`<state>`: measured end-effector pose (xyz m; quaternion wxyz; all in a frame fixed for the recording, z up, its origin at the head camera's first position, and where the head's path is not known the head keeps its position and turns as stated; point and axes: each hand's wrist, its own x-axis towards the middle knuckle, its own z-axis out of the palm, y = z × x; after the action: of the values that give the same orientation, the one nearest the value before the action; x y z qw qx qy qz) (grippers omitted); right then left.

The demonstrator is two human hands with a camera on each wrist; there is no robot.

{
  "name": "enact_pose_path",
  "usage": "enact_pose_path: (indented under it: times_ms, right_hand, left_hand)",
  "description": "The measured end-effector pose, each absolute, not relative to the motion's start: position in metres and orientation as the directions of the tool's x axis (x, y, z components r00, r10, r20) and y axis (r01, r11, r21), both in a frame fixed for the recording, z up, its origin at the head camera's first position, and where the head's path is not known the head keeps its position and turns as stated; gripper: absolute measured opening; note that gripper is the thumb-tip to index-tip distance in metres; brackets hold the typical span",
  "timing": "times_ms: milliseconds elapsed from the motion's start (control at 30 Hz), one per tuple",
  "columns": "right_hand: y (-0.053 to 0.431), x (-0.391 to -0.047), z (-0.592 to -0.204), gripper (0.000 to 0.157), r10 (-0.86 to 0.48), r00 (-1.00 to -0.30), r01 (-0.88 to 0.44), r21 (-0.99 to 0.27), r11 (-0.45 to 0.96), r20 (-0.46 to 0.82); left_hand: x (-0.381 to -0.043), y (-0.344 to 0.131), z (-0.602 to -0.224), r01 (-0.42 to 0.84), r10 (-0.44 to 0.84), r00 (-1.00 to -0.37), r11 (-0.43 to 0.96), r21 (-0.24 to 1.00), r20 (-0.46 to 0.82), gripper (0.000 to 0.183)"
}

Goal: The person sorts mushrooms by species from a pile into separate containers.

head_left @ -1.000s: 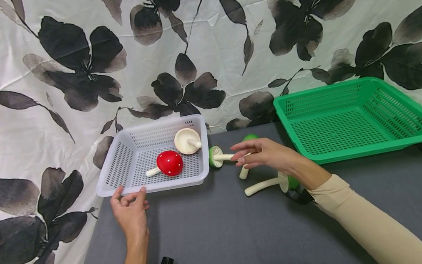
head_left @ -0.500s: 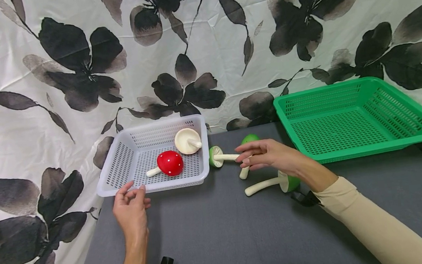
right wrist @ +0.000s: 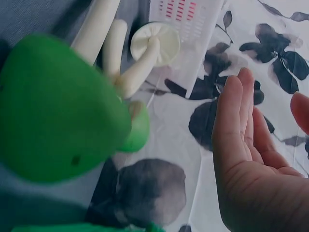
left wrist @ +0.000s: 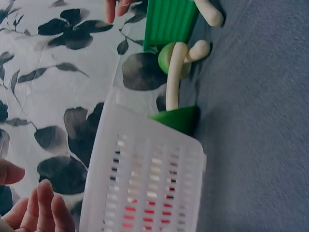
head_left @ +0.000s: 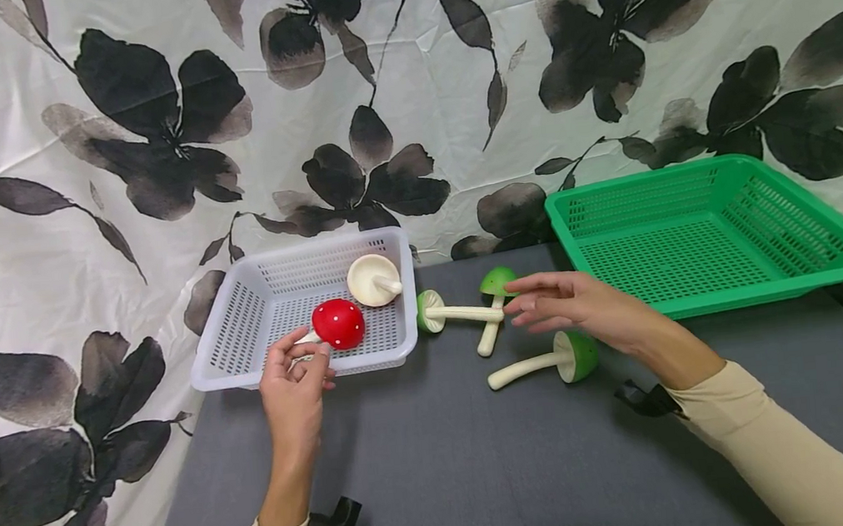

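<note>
In the head view, a red mushroom (head_left: 339, 324) with white dots and a cream mushroom (head_left: 372, 280) lie in the white basket (head_left: 381, 361). My left hand (head_left: 296, 391) hovers over the basket's front rim, its loosely bent fingertips overlapping the red mushroom's stem. The left wrist view shows nothing between thumb and fingers. My right hand (head_left: 584, 309) is held above the green-capped mushrooms, fingers extended and holding nothing. Nearest below it lies one green mushroom (head_left: 578, 356). A second green mushroom (head_left: 497, 280) lies under the stem of a third green mushroom (head_left: 464, 314).
A green basket (head_left: 770, 287) with nothing in it stands at the back right of the grey cloth-covered table (head_left: 469, 468). A floral curtain (head_left: 452, 101) hangs right behind both baskets. Black wrist mounts (head_left: 335, 523) stick out from the wrists.
My left hand has moved right along the white basket's front rim toward the red mushroom. My right hand has drawn back to the right, uncovering the green mushrooms. The mushrooms stay put.
</note>
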<state>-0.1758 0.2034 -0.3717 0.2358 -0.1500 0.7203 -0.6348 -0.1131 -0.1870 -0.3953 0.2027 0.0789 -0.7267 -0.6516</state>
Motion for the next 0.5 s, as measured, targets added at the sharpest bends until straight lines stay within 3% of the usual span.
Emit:
enact_pose_path:
  times_ms: [500]
  right_hand:
    - [0.281, -0.15, -0.364, 0.049, -0.412, -0.909, -0.034, -0.973, 0.227, -0.064]
  left_hand:
    - [-0.125, -0.163, -0.394, 0.22, -0.181, -0.955, 0.102, 0.97, 0.235, 0.039]
